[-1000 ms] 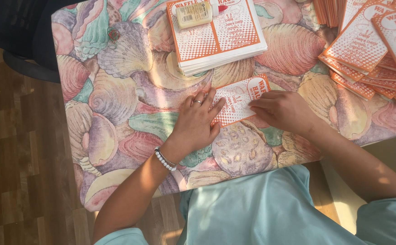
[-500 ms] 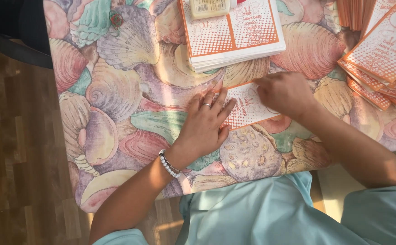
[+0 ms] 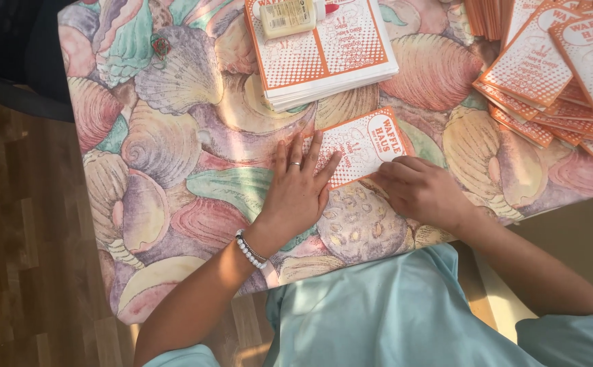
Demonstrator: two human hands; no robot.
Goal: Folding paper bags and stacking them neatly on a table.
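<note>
Orange-and-white printed paper bag point(image 3: 364, 146) lying flat and slightly tilted on a table point(image 3: 174, 170) covered with a seashell-patterned cloth in pink, mauve, green and yellow. Left hand point(image 3: 300, 190) — palm down, fingers spread apart and straight — presses on the cloth, its fingertips overlapping the bag's left edge; nothing is gripped. A ring point(image 3: 295, 164) sits on one finger, and a white beaded bracelet point(image 3: 249, 250) circles the wrist. Right hand point(image 3: 419, 190) rests with fingers curled loosely together, its fingertips on the bag's lower right edge; whether it pinches the paper or only presses it cannot be told from this view.

Beyond the bag, towards the far edge of the table, lies a neat stack of flat bags point(image 3: 323, 58) of the same orange-and-white print, just clear of the single bag. On top of that stack lies a small pale yellow bottle point(image 3: 288, 17) on its side, with a white neck and a red tip point(image 3: 330, 8). At the far right, a looser pile of bags point(image 3: 554, 68) is fanned out — overlapping, at several angles — well apart from both hands. The person's light blue-green shirt point(image 3: 391, 312) fills the lower frame, and wooden flooring point(image 3: 24, 272) shows at left.
</note>
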